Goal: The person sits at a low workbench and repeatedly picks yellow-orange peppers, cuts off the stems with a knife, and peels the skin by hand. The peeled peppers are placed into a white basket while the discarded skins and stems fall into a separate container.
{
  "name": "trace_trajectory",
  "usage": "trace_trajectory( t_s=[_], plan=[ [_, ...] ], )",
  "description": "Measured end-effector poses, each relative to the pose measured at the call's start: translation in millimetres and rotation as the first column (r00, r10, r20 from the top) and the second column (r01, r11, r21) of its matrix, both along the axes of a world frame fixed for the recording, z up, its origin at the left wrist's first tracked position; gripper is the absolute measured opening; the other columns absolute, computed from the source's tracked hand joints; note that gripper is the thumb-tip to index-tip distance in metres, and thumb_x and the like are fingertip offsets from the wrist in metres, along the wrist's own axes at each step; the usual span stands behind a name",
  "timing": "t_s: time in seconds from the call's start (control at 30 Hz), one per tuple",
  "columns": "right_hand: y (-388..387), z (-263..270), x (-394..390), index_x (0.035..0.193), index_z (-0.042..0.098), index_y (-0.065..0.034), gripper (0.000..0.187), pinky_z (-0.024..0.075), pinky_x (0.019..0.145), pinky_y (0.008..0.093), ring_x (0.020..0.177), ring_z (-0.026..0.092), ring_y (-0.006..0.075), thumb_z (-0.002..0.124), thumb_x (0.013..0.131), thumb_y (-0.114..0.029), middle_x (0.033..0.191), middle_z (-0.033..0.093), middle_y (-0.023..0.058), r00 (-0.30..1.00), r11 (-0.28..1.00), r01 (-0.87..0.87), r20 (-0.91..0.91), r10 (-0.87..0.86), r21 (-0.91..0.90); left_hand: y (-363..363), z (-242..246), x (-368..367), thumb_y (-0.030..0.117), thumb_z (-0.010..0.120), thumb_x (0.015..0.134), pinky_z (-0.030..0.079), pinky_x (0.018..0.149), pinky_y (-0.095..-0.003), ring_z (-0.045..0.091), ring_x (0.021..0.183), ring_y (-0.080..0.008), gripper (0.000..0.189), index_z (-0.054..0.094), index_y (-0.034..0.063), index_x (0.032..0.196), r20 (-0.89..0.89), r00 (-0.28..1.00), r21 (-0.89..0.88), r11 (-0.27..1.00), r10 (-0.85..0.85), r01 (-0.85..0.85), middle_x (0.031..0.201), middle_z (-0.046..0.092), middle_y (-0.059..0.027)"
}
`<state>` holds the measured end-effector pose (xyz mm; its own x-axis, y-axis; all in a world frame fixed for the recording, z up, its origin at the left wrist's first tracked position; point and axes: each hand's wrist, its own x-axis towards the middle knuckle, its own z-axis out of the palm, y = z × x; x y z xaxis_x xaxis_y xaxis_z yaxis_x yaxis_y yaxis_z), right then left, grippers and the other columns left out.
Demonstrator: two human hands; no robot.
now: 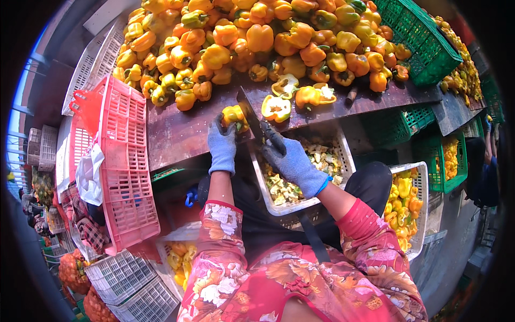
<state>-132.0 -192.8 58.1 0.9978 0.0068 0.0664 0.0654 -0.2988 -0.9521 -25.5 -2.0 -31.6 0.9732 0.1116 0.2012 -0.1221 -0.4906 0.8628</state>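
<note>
A yellow bell pepper [232, 116] sits at the front edge of the wooden table, with my left hand [222, 143] closed on its near side. My right hand [293, 160] grips a knife by its handle; the broad dark blade [250, 112] points away from me, right beside the pepper. Both hands wear blue work gloves with dark coated fingers. To the right of the blade lies a halved pepper [276, 108], cut face up. Behind it are another cut piece [285, 86] and a yellow pepper [307, 96]. Below my right hand, a white crate [277, 208] holds cores and trimmings.
A large heap of orange and yellow peppers [257, 38] covers the back of the table [181, 137]. Pink crates [126, 169] stand at left, a green crate [418, 44] at back right. Another white crate [420, 209] holds peppers at my right. A person's arm [489, 141] shows far right.
</note>
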Motion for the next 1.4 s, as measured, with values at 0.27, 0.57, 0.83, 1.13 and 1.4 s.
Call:
trace_trajectory(
  t_s=[0.27,0.57,0.83,1.13,1.4],
  plan=[
    [-0.2,15.8,-1.6,0.128,0.056,-0.0047,0.042,0.0494,0.071,0.0477,0.087,0.061,0.0462,0.06,0.089,-0.021,0.09,0.063,0.0291,0.999,0.996,-0.008,0.034,0.011,-0.094,-26.9,19.4,0.1,0.013,0.073,0.081,0.05,0.089,-0.0404,0.063,0.102,-0.0344,0.045,0.06,0.0056,0.124,0.059,0.998,0.149,0.988,-0.038,0.029,0.112,0.064,-0.0196],
    [-15.3,17.8,47.1,0.11,0.065,-0.0024,0.031,0.0503,0.065,0.0433,0.072,0.067,0.0359,0.057,0.089,-0.023,0.081,0.066,0.0247,0.98,0.981,-0.112,-0.18,0.083,-0.159,-38.8,16.1,6.4,0.013,0.073,0.081,0.05,0.087,-0.0397,0.063,0.098,-0.0315,0.04,0.064,0.0052,0.119,-0.014,1.0,0.112,0.993,-0.026,0.028,0.106,0.066,-0.0172],
    [-1.5,30.9,88.2,0.119,0.065,-0.004,0.029,0.0487,0.061,0.0277,0.067,0.056,0.0088,0.058,0.093,-0.016,0.077,0.065,0.0025,0.937,0.981,-0.192,-0.298,0.18,-0.01,-36.7,20.3,15.4,0.003,0.069,0.084,0.054,0.083,-0.0345,0.068,0.095,-0.024,0.037,0.063,0.002,0.121,-0.119,0.992,-0.123,0.991,0.04,-0.055,0.108,0.069,-0.0159],
    [18.0,-37.2,99.2,0.121,0.062,-0.0069,0.036,0.052,0.073,0.0434,0.084,0.068,0.0383,0.057,0.092,-0.027,0.091,0.069,0.0241,0.923,0.98,-0.159,-0.37,0.105,-0.119,-29.1,3.4,11.9,0.002,0.069,0.084,0.052,0.087,-0.0322,0.065,0.098,-0.0241,0.035,0.061,-0.0009,0.118,-0.048,0.997,0.036,0.998,0.061,-0.059,0.111,0.065,-0.0163],
    [18.2,-56.0,67.8,0.125,0.058,-0.0058,0.041,0.0516,0.073,0.0494,0.086,0.065,0.0445,0.056,0.092,-0.029,0.091,0.066,0.027,0.98,0.948,-0.075,-0.2,0.012,-0.308,-23.5,-5.2,16.7,0.0,0.065,0.088,0.057,0.073,-0.0318,0.064,0.086,-0.0192,0.036,0.052,0.0021,0.122,-0.352,0.936,-0.807,0.507,-0.003,-0.302,0.108,0.063,-0.0086]
  ],
)
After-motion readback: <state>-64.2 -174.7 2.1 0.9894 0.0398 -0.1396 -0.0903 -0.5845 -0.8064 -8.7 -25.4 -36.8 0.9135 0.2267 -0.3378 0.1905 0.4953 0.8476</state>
